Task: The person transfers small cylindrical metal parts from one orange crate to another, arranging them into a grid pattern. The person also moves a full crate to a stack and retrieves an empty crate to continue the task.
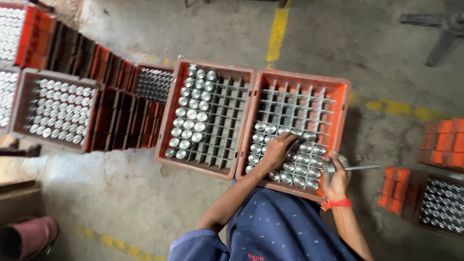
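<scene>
A: What sits closest to the lens?

B: A blue dotted shirt, with both forearms reaching forward over the concrete floor.

A: And the biggest things beyond it?

B: 2 orange crates side by side on the floor, touching. The left crate has metal cylinders filling its left columns. The right crate has a grey divider grid, bare at the far end, with cylinders packed in its near rows.

A: The hands?

B: The left hand reaches into the right crate, fingers curled down onto a cylinder in the filled rows; I cannot tell whether it grips. The right hand, with a red wrist band, is closed around a slim metal rod at the crate's near right edge.

A: Anything else?

B: More crates of cylinders stand at far left.
</scene>
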### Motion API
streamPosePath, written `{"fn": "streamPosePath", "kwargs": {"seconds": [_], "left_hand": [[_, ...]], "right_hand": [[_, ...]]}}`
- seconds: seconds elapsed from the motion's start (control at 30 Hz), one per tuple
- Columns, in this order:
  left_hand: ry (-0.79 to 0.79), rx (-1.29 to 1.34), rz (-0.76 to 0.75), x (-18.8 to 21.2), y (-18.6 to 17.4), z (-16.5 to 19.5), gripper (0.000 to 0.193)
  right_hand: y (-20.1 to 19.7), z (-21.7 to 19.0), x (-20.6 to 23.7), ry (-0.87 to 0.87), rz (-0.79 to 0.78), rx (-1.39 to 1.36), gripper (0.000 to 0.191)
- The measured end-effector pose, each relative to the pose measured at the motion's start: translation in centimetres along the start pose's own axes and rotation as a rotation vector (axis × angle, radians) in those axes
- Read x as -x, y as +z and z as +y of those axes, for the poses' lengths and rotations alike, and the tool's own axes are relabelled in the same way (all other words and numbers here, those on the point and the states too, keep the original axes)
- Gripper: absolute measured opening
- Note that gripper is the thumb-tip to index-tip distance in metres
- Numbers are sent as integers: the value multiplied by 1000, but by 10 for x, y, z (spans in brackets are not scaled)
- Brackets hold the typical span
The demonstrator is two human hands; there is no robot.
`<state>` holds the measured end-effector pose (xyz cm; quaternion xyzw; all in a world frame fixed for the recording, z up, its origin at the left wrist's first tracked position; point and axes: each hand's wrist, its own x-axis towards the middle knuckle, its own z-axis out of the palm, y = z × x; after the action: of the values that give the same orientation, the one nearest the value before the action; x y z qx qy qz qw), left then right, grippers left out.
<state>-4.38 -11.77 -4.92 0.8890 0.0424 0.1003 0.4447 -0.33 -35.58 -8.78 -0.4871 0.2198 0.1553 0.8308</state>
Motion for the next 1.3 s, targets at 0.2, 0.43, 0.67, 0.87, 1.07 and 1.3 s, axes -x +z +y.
{"fn": "streamPosePath", "kwargs": {"seconds": [0.2,0.43,0.67,0.87,1.07,1.3], "left_hand": [[-199,-343,407,74,-120,-49,37],[-303,-819,550,116,-213,-119,56],[-367,-384,584,125,-241,-104,50],[-611,917,769,112,-184,-89,32],[-475,319,256,87,-50,-26,33],[-387,182,-230,93,-5,43,39]], "right_hand": [[-17,14,8,52,-64,18,16],[-7,23,13,64,-148,128,17],[-10,36,33,97,-163,136,16],[0,44,53,141,-198,267,17],[65,38,59,98,-319,167,16],[87,12,69,36,-276,108,15]]}}
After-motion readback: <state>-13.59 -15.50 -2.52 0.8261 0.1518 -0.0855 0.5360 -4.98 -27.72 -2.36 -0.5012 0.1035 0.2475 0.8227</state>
